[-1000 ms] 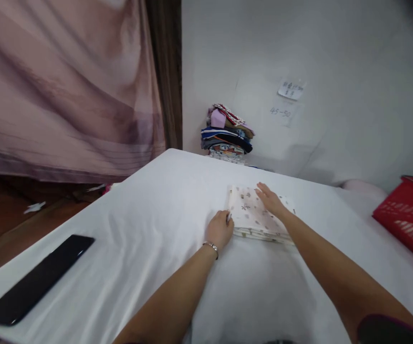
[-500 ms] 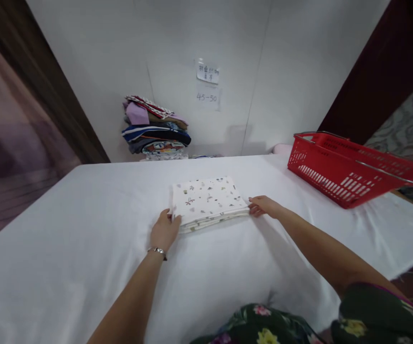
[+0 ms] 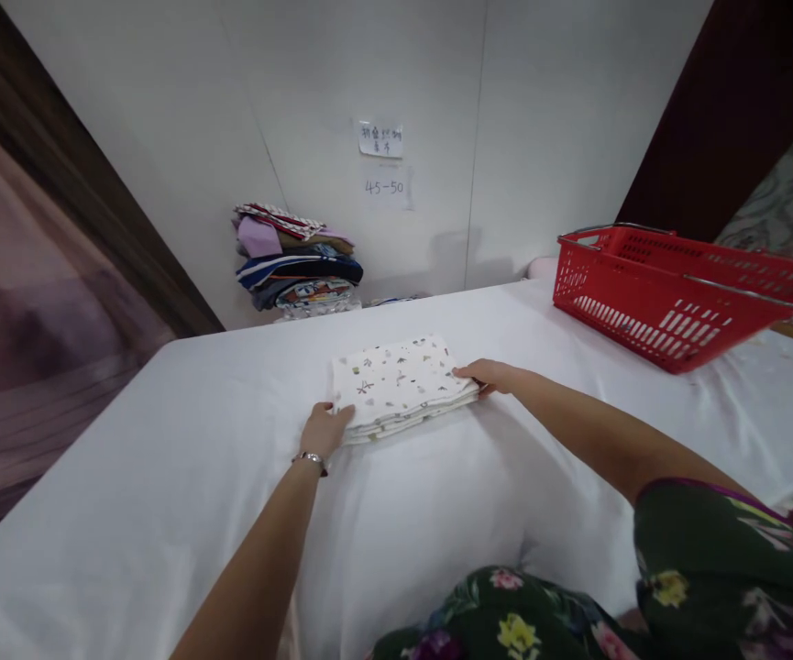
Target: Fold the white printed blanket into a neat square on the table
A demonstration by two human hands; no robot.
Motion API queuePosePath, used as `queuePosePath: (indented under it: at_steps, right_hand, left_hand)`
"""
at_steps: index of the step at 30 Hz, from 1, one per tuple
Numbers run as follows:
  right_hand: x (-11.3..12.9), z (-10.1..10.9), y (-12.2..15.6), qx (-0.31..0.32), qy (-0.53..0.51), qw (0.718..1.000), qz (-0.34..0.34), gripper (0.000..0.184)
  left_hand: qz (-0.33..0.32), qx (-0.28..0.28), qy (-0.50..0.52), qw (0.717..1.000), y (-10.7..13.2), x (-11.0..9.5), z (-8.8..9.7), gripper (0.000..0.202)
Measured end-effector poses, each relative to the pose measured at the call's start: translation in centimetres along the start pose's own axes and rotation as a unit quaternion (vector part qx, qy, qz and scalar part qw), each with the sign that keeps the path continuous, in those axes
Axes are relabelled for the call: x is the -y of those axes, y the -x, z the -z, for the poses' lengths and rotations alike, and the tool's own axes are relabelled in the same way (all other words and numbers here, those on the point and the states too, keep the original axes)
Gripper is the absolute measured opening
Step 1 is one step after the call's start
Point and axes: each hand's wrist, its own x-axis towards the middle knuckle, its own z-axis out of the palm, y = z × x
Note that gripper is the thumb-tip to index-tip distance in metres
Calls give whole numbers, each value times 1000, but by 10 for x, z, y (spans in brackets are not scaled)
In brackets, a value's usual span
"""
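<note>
A folded white cloth point(image 3: 400, 380) with small scattered prints lies in several layers on the white-covered table. My left hand point(image 3: 325, 427) grips its near left corner, thumb over the top and the other fingers partly hidden along the side. At the right edge, my right hand point(image 3: 489, 374) pinches the cloth, its thumb lying on top and its fingers tucked beneath. The cloth's near edge shows the stacked folds, slightly uneven.
A red plastic basket point(image 3: 626, 316) with metal handles stands at the right of the table point(image 3: 182, 477). Against the back wall is a stack of folded fabrics point(image 3: 300, 266). Paper notes point(image 3: 383, 188) hang on the wall, and a sheer pink curtain point(image 3: 45, 339) hangs at left.
My right hand has moved onto the cloth's right edge, its thumb now on top and its fingers under. My left hand stays at the left corner. The view has turned slightly.
</note>
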Motion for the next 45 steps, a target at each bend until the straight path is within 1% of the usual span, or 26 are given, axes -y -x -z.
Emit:
queuePosePath:
  at_steps: [3, 5, 10, 13, 16, 18, 20, 23, 26, 28, 31, 34, 40, 45]
  right_hand:
    - [-4, 1, 3, 12, -21, 999, 27, 26]
    - [-9, 2, 4, 17, -33, 999, 38, 23]
    - [-19, -1, 7, 8, -45, 998, 47, 24]
    - [-21, -3, 6, 10, -24, 999, 45, 26]
    - [-21, -3, 3, 19, 21, 999, 39, 29]
    - [-20, -1, 1, 24, 31, 998, 42, 29]
    - [-20, 0, -1, 21, 15, 998, 61, 28]
    - [-18, 0, -3, 1, -15, 996, 90, 27]
    - [-16, -2, -3, -12, -33, 996, 87, 25]
    - [-14, -4, -3, -7, -45, 996, 80, 22]
    - [-14, -6, -2, 14, -66, 995, 76, 19]
    - [-14, -6, -1, 26, -77, 994, 77, 21]
    - [-9, -5, 2, 26, -82, 993, 84, 20]
    - [-2, -6, 5, 12, -111, 991, 71, 18]
  left_hand:
    - [16, 3, 68, 998, -1, 2, -3, 67]
    - [17, 2, 89, 996, 0, 4, -3, 68]
    - [15, 9, 105, 994, 5, 9, -2, 69]
    - [19, 12, 93, 995, 6, 12, -2, 69]
    - [13, 8, 73, 997, 3, 16, -3, 69]
    - [10, 6, 60, 998, 0, 18, -3, 69]
    - [8, 8, 52, 999, -3, 19, -4, 70]
    - [4, 10, 38, 999, -7, 20, -4, 71]
    - [9, 13, 26, 1000, -10, 20, -4, 71]
    - [19, 20, 28, 999, -11, 19, -4, 72]
    - [33, 21, 35, 999, -12, 18, -3, 72]
    - [33, 20, 45, 998, -14, 18, -3, 71]
    - [54, 29, 81, 995, -13, 17, -4, 70]
    - [65, 13, 133, 989, -11, 16, -4, 66]
